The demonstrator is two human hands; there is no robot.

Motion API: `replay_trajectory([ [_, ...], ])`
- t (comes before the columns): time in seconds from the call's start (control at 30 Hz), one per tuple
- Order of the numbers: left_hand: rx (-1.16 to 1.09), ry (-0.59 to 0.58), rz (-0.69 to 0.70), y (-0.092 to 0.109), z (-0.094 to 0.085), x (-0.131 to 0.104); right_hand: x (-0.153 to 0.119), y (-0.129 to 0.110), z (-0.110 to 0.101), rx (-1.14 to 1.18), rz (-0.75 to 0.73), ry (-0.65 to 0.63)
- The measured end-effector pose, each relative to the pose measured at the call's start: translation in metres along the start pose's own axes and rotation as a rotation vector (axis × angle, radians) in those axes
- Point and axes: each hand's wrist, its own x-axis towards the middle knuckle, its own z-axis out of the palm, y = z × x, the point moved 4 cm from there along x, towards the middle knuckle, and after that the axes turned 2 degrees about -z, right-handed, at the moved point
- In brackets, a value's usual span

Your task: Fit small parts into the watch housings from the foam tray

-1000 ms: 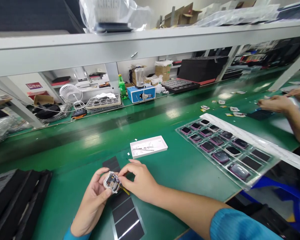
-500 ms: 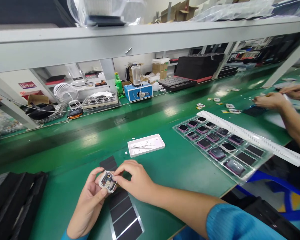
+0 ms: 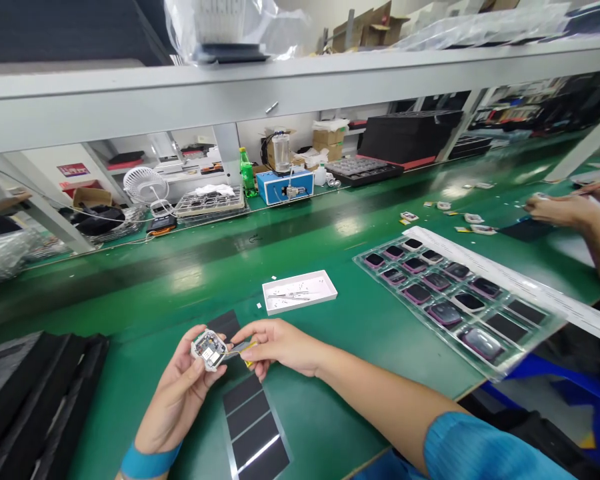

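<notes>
The bench (image 3: 365, 373) has its near edge under the right forearm. Green surface lies between the right hand (image 3: 285, 348) and the clear plastic tray (image 3: 423, 316), and between the left hand (image 3: 177, 390) and the black foam stack (image 3: 40, 407). The shelf (image 3: 300, 87) crosses above the far part of the bench.

The watch case (image 3: 210, 350) is raised over the bench, gripped at its rim by the left thumb and fingers. Its circuit board side faces up toward the wearer, somewhat tilted. The outline is nearly square; a long axis cannot be told. A thin lead runs from its right side to a yellow-edged battery (image 3: 250, 355), pinched by the right thumb and fingers, which partly cover it.

Below the hands, a strip of black film panels (image 3: 257, 427) slants from far left to near right. Beyond them sits a white box (image 3: 301, 306) containing tweezers (image 3: 293, 296) and specks. A paper strip (image 3: 510, 280) borders the plastic tray; a co-worker's hand (image 3: 563, 209) works farther right.
</notes>
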Motion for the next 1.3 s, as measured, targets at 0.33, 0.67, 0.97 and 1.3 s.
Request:
replay_trajectory([
  [0.33,0.108,-0.159,-0.234,-0.021,0.016,-0.003,-0.009,-0.020,0.004,-0.529,-0.368,0.082],
  [0.67,0.119,-0.227,-0.232,-0.033,0.014,0.009,-0.004,-0.010,0.014,-1.001,-0.586,0.246],
  [0.97,-0.064,0.205,-0.019,0.001,-0.035,0.023,0.034,0.000,0.023,-1.062,-0.332,0.170],
  [1.3,-0.130,0.129,-0.026,-0.009,-0.036,0.033,0.049,0.025,0.036,-1.366,-0.329,0.149],
])
